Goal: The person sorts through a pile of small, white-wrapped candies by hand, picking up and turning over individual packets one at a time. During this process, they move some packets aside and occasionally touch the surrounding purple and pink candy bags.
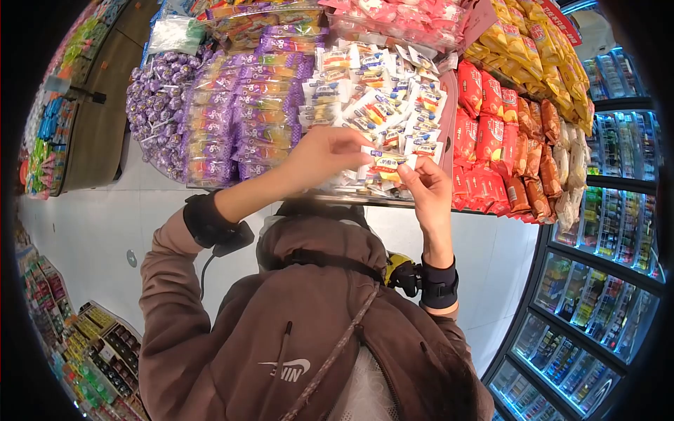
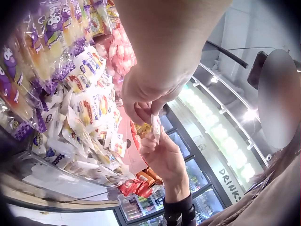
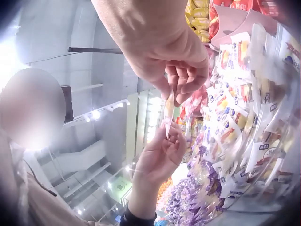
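Note:
Both hands hold one small white candy packet (image 1: 387,165) with a yellow and blue print, above a heap of similar white packets (image 1: 382,105). My left hand (image 1: 323,156) pinches its left end between thumb and fingers. At the other end, thumb and fingertips of my right hand (image 1: 430,184) grip the wrapper. Seen edge-on in the left wrist view, the packet (image 2: 155,126) spans the short gap between the left hand (image 2: 146,101) and the right hand (image 2: 164,157). The right wrist view shows the same packet (image 3: 169,112) stretched between the fingertips.
Purple-wrapped sweets (image 1: 242,112) and purple lollipops (image 1: 165,98) lie left of the heap. Right of a pink divider (image 1: 449,105) are red packets (image 1: 484,133), brown ones (image 1: 537,161) and yellow bags (image 1: 533,49). Glass-door fridges (image 1: 618,217) line the right side.

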A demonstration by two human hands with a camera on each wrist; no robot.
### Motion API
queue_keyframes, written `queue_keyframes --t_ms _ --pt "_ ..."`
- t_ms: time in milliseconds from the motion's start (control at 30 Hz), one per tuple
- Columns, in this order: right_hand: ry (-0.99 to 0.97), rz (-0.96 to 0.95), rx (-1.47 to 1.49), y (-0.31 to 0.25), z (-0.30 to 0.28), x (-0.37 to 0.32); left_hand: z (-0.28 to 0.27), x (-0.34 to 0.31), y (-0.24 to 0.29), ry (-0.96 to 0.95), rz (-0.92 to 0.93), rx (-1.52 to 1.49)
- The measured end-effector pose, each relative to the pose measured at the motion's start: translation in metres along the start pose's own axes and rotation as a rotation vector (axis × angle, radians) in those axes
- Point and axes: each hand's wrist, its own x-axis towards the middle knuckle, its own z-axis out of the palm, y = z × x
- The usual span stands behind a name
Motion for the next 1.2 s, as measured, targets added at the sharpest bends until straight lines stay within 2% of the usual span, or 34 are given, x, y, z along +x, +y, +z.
queue_keyframes --t_ms 367,767,867,967,1067,1100,1167,1200 --pt "0.069 0.039 0.020 0.016 0.001 0.003 -0.003 0.006 -0.015 0.007 -0.092 -0.075" --pt "0.056 0.050 -0.005 0.016 0.001 0.005 -0.001 0.007 -0.024 0.021 -0.064 -0.094" --pt "0.039 0.070 -0.041 0.017 0.002 0.004 -0.003 0.006 -0.017 -0.108 -0.033 -0.018" --pt "-0.015 0.098 -0.071 0.029 -0.005 0.004 -0.003 0.014 -0.033 -0.126 0.059 0.096" --pt "0.080 -0.053 0.065 0.013 -0.003 0.004 -0.004 0.032 -0.014 -0.048 -0.008 0.097" --pt "0.096 -0.097 -0.007 0.015 -0.013 0.003 -0.002 0.039 0.004 0.004 0.006 0.189" --pt "0.177 -0.091 0.015 0.010 -0.023 0.000 -0.003 0.069 0.016 0.056 0.207 0.478" --pt "0.221 -0.089 0.026 0.007 -0.027 -0.002 0.002 0.084 0.019 0.082 0.302 0.491"
